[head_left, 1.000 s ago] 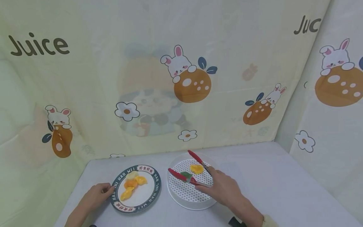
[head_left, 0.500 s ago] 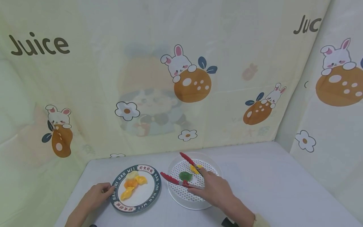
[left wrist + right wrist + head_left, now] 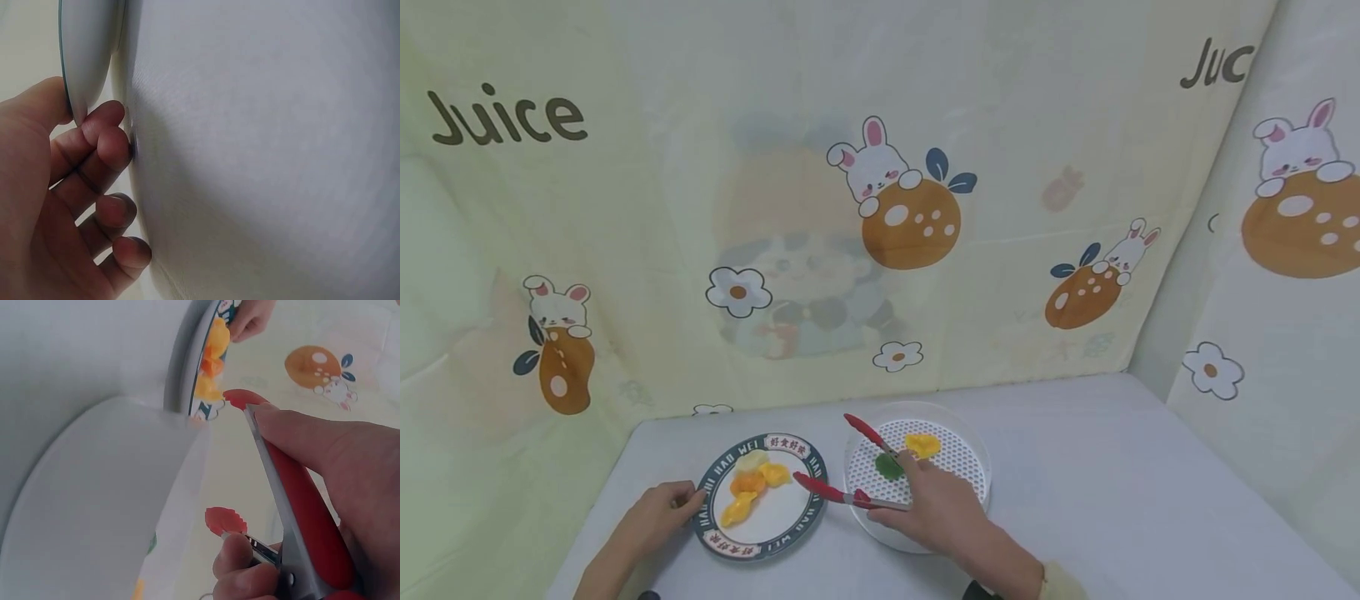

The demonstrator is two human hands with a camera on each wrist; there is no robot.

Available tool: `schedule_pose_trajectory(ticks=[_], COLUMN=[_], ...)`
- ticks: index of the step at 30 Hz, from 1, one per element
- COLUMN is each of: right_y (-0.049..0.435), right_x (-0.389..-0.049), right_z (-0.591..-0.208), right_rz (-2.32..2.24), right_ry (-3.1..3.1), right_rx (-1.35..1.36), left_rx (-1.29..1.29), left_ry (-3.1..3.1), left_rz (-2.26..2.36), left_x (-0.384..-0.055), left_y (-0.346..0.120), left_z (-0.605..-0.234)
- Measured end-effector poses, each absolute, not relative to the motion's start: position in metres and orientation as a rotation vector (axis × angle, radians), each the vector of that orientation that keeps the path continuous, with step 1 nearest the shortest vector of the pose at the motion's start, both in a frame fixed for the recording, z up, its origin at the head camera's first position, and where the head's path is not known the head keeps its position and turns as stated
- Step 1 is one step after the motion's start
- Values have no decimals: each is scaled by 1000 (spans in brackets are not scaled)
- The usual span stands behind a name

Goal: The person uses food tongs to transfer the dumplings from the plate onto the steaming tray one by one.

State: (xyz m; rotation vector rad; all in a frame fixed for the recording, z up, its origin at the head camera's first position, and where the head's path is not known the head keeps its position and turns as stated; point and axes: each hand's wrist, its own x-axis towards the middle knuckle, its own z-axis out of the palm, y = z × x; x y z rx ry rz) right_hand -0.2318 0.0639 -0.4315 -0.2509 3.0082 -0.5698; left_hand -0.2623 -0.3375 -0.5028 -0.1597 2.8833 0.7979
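Note:
In the head view my left hand pinches the left rim of a white plate with a dark patterned border. The left wrist view shows its thumb above the rim and a finger beneath. Several dumpling-shaped pieces, yellow, orange and pale, lie on this plate. My right hand grips red-tipped metal tongs. Their arms are spread with nothing between the tips, and the nearer tip is over the plate's right side. Beneath them, a round white perforated steamer tray holds a yellow dumpling and a green one.
All of this stands on a white-covered table. Behind it hangs a pale curtain printed with rabbits and fruit; another printed sheet closes off the right side. The plate and the tray stand side by side, a small gap apart.
My right hand has moved left with the spread tongs, from above the steamer tray towards the plate. The yellow and green dumplings there are now less covered. My left hand stays at the rim.

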Motion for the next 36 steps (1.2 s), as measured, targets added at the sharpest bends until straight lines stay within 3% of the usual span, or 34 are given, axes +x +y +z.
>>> schedule_pose_trajectory(ticks=[36], right_y=[5], right_x=[-242], right_z=[-446], right_rz=[-257], right_ry=[3017], right_rx=[-603], left_rx=[-185], left_ry=[2863], left_rz=[786], left_x=[-266], left_y=[-338], left_z=[-505])
